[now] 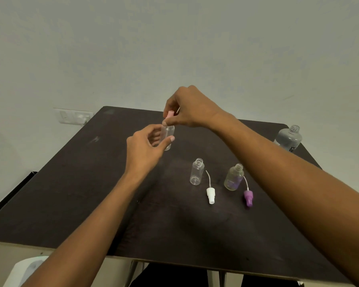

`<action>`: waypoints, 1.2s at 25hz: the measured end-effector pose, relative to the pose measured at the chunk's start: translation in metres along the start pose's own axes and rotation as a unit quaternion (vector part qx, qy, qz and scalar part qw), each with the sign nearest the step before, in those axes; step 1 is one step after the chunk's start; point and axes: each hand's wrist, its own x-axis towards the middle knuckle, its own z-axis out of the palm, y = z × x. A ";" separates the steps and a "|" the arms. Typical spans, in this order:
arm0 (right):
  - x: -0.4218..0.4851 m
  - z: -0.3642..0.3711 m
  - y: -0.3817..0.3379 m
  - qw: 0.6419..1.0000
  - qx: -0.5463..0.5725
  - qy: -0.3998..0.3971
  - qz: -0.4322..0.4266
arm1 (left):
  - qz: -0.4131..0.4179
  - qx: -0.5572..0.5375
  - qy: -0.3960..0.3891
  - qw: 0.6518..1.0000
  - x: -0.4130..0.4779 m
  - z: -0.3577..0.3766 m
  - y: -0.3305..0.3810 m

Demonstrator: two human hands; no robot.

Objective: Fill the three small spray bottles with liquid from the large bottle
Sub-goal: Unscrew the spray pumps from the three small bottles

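The left hand (pixel 146 145) was curled around a small clear plastic spray bottle (pixel 167 136), thumb on its near side and fingers behind it, holding it upright above the far middle of the desk (pixel 71 183); the right hand (pixel 188 109) came in from above with the wrist bent down, its fingertips pinched on the pink spray cap (pixel 170 114) at the bottle's neck; whether the cap was seated on the threads or just lifted off, I could not tell. Both forearms were bare and stretched forward from the near edge, the right one crossing over from the right side.

Nearer and to the right, a second small bottle (pixel 197 172) stood upright and uncapped, a smooth clear cylinder with a ribbed threaded neck; just beside it lay a white spray cap (pixel 210 195) on its side, its thin dip tube curving away towards the far side. Further right stood a third small bottle (pixel 234 177), rounder at the shoulder, clear with a purple tint low inside, also uncapped; a purple spray cap (pixel 248 197) lay by it with its tube touching or close to the bottle.

At the far right corner stood the large bottle (pixel 289 138), translucent grey plastic with dark print, its mouth open. The desk was dark, matt and scuffed, with a pale edge; a plain pale wall (pixel 174 48) rose behind it, bearing a white switch plate (pixel 75 116).
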 end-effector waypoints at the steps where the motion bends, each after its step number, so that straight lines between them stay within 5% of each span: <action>1: -0.006 -0.007 -0.007 1.000 0.000 -0.005 -0.013 | 0.001 -0.005 0.005 1.000 -0.009 -0.006 0.006; 15: -0.058 -0.049 -0.051 0.985 -0.053 -0.058 -0.153 | 0.035 -0.022 -0.040 0.998 -0.060 -0.043 0.044; 22: -0.066 -0.077 -0.047 0.969 -0.035 -0.150 -0.194 | 0.048 -0.078 -0.108 0.990 -0.060 -0.046 0.052; 28: -0.066 -0.064 -0.051 0.989 -0.055 -0.057 -0.126 | 0.038 -0.032 -0.083 0.995 -0.057 -0.043 0.050; 30: -0.066 -0.062 -0.052 0.990 -0.053 -0.084 -0.097 | 0.035 -0.022 -0.082 0.996 -0.056 -0.043 0.051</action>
